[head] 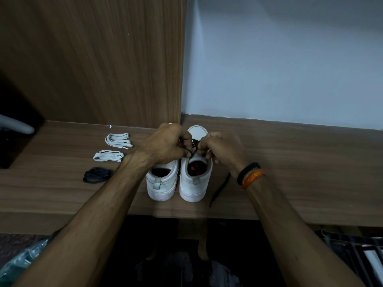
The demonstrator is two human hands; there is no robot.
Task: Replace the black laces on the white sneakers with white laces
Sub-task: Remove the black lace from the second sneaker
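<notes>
Two white sneakers stand side by side on the wooden shelf, heels toward me: the left sneaker (160, 183) and the right sneaker (194, 183). Over the right sneaker's tongue, my left hand (165, 142) and my right hand (222, 147) both pinch its black lace (189, 151). One loose end of that black lace (220, 188) trails down on the shelf to the right of the shoe. My left hand hides the front of the left sneaker.
Left of the shoes lie two bundles of white laces (118, 139) (107, 156) and a coiled black lace (96, 174). A wooden panel (93, 59) and a pale wall (279, 59) close the back. The shelf's front edge (186, 216) runs below the heels.
</notes>
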